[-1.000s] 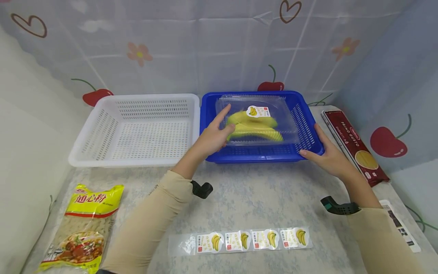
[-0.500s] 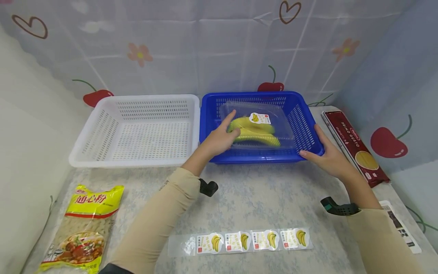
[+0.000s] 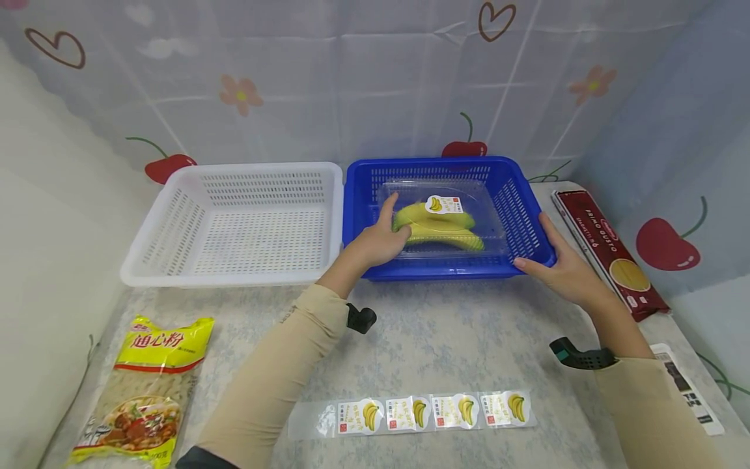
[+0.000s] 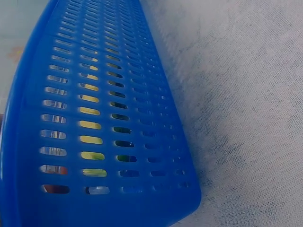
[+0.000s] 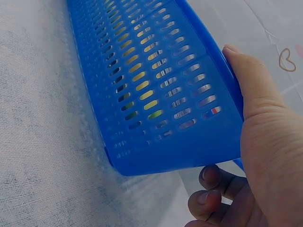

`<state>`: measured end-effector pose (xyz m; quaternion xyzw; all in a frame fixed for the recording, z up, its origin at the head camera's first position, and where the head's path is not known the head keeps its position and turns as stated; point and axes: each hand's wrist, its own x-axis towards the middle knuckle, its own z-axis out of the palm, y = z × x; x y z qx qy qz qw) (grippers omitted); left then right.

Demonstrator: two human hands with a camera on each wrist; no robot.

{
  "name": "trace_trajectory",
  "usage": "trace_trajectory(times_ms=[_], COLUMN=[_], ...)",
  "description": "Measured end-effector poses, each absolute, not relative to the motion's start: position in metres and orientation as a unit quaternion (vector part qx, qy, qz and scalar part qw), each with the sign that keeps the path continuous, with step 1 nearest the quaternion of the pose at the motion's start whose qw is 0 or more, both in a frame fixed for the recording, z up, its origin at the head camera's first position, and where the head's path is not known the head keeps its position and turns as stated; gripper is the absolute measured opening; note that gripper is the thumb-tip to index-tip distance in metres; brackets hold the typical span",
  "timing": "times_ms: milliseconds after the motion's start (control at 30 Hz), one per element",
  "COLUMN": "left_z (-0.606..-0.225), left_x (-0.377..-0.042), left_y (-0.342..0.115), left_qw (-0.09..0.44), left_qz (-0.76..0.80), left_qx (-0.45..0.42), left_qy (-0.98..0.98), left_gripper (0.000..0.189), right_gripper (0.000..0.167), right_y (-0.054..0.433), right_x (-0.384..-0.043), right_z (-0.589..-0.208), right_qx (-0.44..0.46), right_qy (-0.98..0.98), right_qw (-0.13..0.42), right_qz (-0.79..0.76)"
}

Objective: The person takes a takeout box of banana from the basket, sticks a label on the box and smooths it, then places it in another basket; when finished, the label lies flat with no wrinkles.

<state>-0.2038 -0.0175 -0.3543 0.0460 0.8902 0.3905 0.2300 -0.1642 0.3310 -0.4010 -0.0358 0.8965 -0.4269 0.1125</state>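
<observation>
A clear plastic clamshell (image 3: 489, 225) with green-yellow bananas (image 3: 439, 228) inside and a banana sticker (image 3: 443, 204) on its lid lies in the blue basket (image 3: 439, 270). At the clamshell's left end, my left hand (image 3: 377, 244) holds it, with the index finger pointing away and the thumb on the lid. The other left fingers are hidden. My right hand (image 3: 565, 270) grips the blue basket's right front corner. In the right wrist view, the thumb lies along the rim and curled fingers (image 5: 210, 203) show below. The left wrist view shows the basket's slotted wall (image 4: 94, 118) with yellow behind it.
A white basket (image 3: 228, 279) stands left of the blue one. A macaroni bag (image 3: 143, 391) lies front left, and a spaghetti pack (image 3: 609, 251) at the right. A strip of banana stickers (image 3: 433, 413) lies in front; a white printed card (image 3: 688, 387) is partly under the right sleeve.
The clamshell has come down into the blue basket, toward the front. My left hand has moved slightly right and toward me with it. The right hand has stayed on the basket's corner.
</observation>
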Motion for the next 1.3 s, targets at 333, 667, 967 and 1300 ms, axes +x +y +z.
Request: trace_trajectory(times_ms=[333,667,967,1300], left_z=[-0.362,-0.365,-0.367,-0.375], left_x=[-0.207,-0.206,-0.206,-0.200], left_y=[-0.014,-0.012,-0.011,-0.002], left_qw=[0.243,0.226,0.211,0.114], left_qz=[0.334,0.322,0.328,0.278], left_qx=[0.019,0.026,0.001,0.011], left_qy=[0.911,0.919,0.921,0.954], left_gripper=[0.068,0.059,0.057,0.053], right_gripper=[0.106,0.105,0.105,0.103], right_y=[0.330,0.328,0.327,0.327], right_x=[-0.165,-0.163,-0.166,-0.163], right_z=[-0.405,-0.401,-0.402,-0.408], right_qx=[-0.033,-0.042,-0.043,-0.033], right_qy=[0.896,0.896,0.894,0.905], right_qw=[0.113,0.107,0.107,0.080], right_qz=[-0.427,-0.429,-0.433,-0.416])
